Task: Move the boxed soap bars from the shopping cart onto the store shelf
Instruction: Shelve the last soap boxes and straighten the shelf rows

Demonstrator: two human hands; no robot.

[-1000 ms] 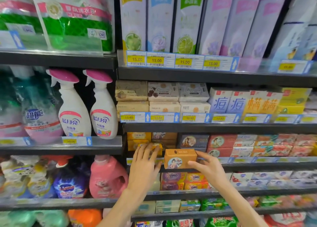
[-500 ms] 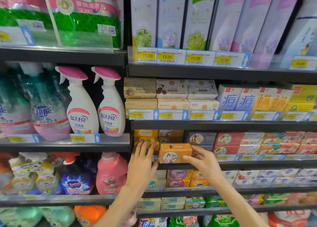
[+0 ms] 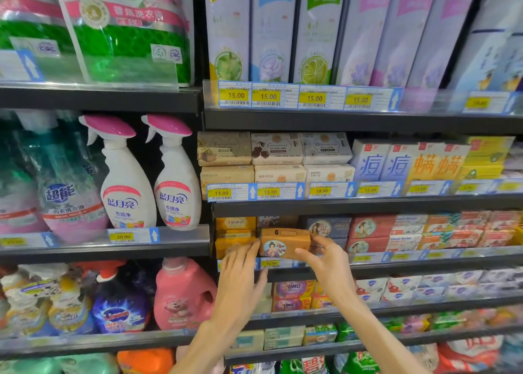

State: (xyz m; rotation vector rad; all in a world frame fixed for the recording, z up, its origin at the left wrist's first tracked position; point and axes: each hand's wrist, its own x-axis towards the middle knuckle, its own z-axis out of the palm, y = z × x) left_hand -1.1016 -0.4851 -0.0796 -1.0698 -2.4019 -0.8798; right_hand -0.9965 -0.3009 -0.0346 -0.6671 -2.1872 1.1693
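Tan-brown soap box (image 3: 284,242) with round pale portrait label; neighbouring boxes (image 3: 235,232) yellow.

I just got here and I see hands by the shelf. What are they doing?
A person is putting a boxed soap bar onto a store shelf. The right hand pinches the orange-brown box at its right end, at the shelf's front edge. The left hand has straight fingers against the yellow boxes beside it.

A shop aisle, dark shelves (image 3: 368,205) carrying rows of boxed soaps (image 3: 277,148), spray bottles (image 3: 124,181), detergent bags (image 3: 127,28), yellow price tags (image 3: 236,95) lining every edge.
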